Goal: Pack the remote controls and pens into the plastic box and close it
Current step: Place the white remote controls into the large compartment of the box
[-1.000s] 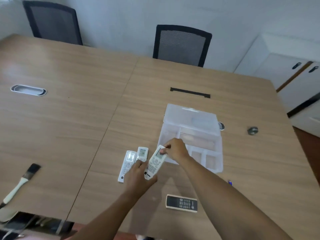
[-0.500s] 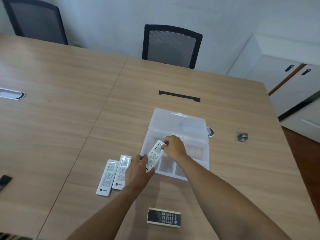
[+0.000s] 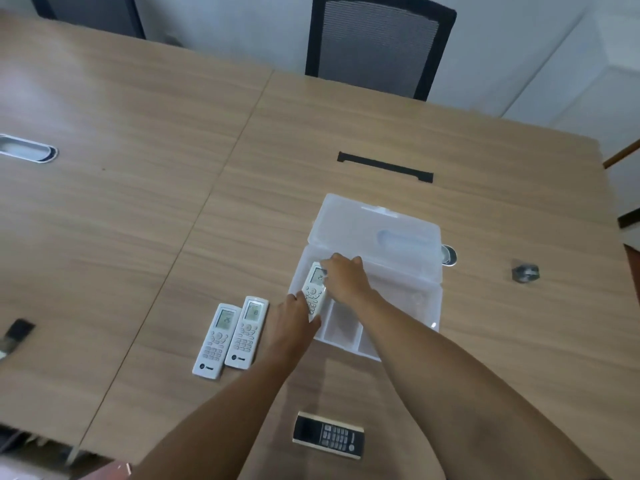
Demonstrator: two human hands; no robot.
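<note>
A clear plastic box [image 3: 408,299] lies open on the wooden table, its lid [image 3: 377,230] folded back away from me. A white remote [image 3: 314,291] lies over the box's left compartment. My right hand [image 3: 346,277] grips its top end and my left hand [image 3: 289,320] holds its lower end. Two more white remotes [image 3: 217,340] [image 3: 247,332] lie side by side left of the box. A black remote [image 3: 328,434] rests near the table's front edge. No pens are visible.
A paintbrush [image 3: 15,336] lies at the far left edge. A small dark metal object [image 3: 525,270] and a round cable grommet [image 3: 449,254] sit right of the box. A black cable slot [image 3: 385,166] lies behind it. A mesh chair [image 3: 377,46] stands beyond the table.
Both hands have carried the white remote up and right, from beside the other two remotes to over the box's left compartment. The camera view has shifted as well.
</note>
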